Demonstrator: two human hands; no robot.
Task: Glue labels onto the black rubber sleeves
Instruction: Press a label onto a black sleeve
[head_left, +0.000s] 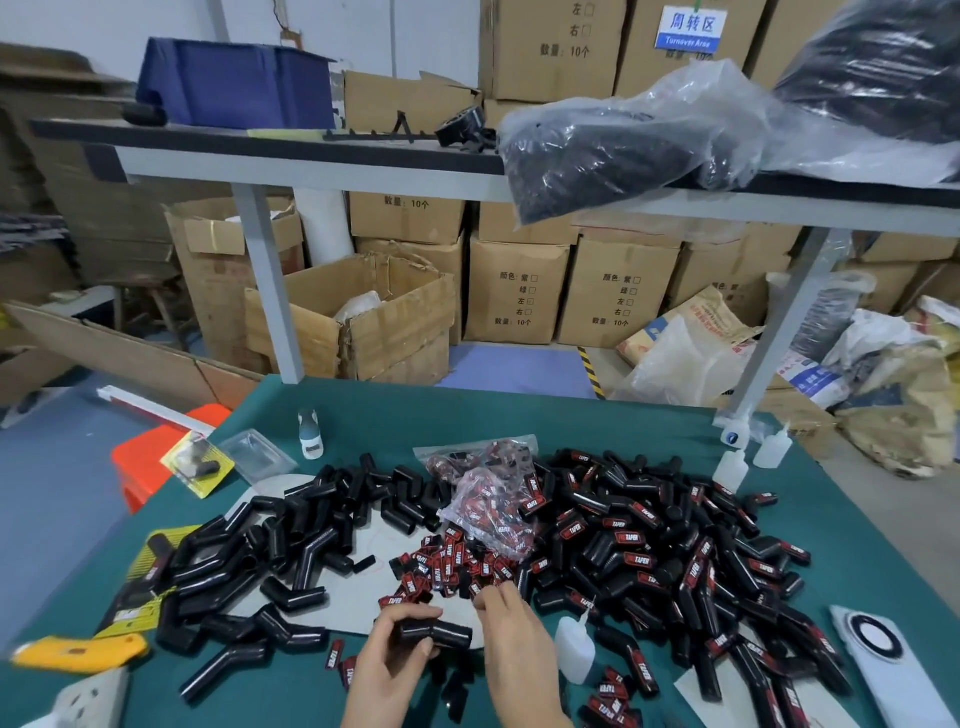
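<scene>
My left hand (387, 665) grips a bent black rubber sleeve (441, 633) near the front edge of the green table (571, 421). My right hand (511, 644) pinches a small red and black label (485, 590) at the edge of a loose heap of labels (441, 566). Plain black sleeves (291, 540) lie piled at the left. Sleeves bearing labels (665, 545) fill the right side. A small white glue bottle (574, 649) stands just right of my right hand. Two clear bags of labels (488, 493) lie behind the heap.
A white phone (883, 660) lies at the front right. A yellow utility knife (78, 652) and a white power strip (93, 701) sit front left. More squeeze bottles (732, 467) stand at the back right, another bottle (310, 434) at the back left. A shelf (311, 166) overhangs.
</scene>
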